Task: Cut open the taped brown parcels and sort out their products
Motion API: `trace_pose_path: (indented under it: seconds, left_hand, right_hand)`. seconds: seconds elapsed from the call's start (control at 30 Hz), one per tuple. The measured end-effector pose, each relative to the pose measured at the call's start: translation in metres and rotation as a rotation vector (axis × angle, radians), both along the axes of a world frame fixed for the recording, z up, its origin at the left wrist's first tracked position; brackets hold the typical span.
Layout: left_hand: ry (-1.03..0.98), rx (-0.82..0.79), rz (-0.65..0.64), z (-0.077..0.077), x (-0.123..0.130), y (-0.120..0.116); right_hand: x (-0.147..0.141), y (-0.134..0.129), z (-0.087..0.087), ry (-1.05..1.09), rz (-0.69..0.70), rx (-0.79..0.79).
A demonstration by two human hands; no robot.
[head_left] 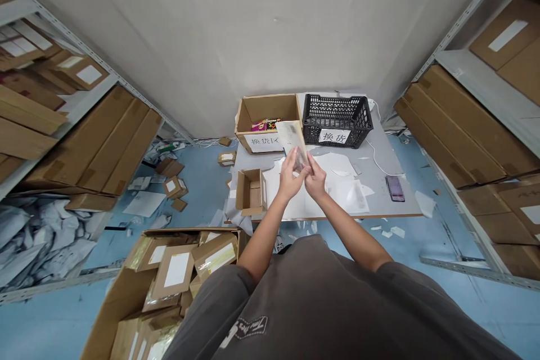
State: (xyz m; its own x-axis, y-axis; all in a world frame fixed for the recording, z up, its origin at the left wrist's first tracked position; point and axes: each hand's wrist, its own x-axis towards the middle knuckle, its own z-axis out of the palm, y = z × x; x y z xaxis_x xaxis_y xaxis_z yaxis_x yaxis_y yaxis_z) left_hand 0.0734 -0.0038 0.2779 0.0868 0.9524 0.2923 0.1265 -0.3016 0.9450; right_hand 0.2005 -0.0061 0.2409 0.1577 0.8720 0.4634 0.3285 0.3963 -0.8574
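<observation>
Both hands meet over the middle of the table, gripping a pale flat packet (290,134) with print on its face. My left hand (291,175) is closed on its lower left part, and my right hand (315,174) closes on its lower right edge. What exactly the packet is I cannot make out. Behind it stands a cardboard box (264,143) with a handwritten white label and several colourful packs (265,125) inside. A black plastic crate (356,136) with a similar label stands to its right. Left of my hands sits a small open carton (245,194).
White sheets (337,164) and clear plastic (352,197) lie on the grey table (382,180), with a phone (395,188) at the right. A large box of parcels (113,292) stands at lower left. Loaded shelves flank both sides; paper scraps (397,232) litter the blue floor.
</observation>
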Motion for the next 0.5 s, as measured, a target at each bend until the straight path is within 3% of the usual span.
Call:
trace_pose_path:
  seconds: [0.13, 0.3, 0.5]
  left_hand:
    - [-0.215, -0.068, -0.079, 0.003, 0.008, 0.004]
    - [-0.424, -0.116, -0.053, 0.0, -0.018, 0.023]
    - [-0.429, -0.135, -0.096, -0.004, -0.032, 0.028]
  right_hand:
    - [-0.004, -0.01, 0.012, -0.291, 0.088, 0.092]
    - [0.018, -0.009, 0.022, -0.648, 0.222, 0.086]
    - [0.03, -0.007, 0.018, -0.766, 0.245, 0.06]
